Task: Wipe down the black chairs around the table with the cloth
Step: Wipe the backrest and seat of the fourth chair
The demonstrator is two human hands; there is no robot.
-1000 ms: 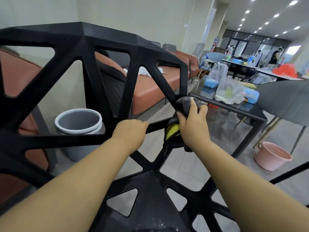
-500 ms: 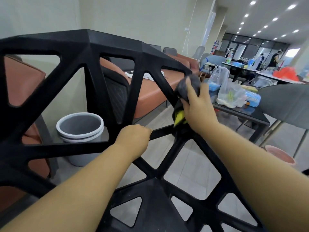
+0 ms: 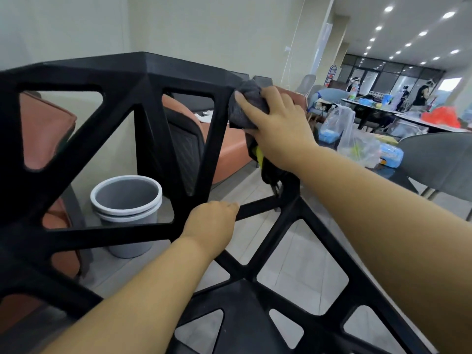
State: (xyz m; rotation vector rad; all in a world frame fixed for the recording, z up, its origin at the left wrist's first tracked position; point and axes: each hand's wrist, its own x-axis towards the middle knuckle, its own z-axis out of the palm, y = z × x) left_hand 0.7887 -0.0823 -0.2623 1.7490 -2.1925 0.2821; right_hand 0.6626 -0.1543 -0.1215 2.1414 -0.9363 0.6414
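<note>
At the angular black chair's (image 3: 143, 72) top corner, right hand (image 3: 278, 123) around crumpled grey cloth (image 3: 242, 108), left hand (image 3: 212, 223) around a strut (image 3: 255, 210).

Chair (image 3: 153, 72): backrest spans the left and centre of the frame, seat at lower centre.

Cloth (image 3: 242, 108): on the backrest's upper right corner, top centre of frame, held there under the right hand (image 3: 278, 123).

Left hand (image 3: 212, 223): grips the backrest's lower crossbar, centre frame, below the cloth.

Bin (image 3: 126, 200): on the floor (image 3: 293, 264) behind the backrest, left of centre, seen through an opening.

Sofa (image 3: 232, 149): behind the bin.

Table (image 3: 394, 172): right of frame, beyond the right forearm, with bags (image 3: 357, 146) on it.

Second chair (image 3: 439, 159): right edge, beside the table.

Far table (image 3: 370, 103): upper right.
</note>
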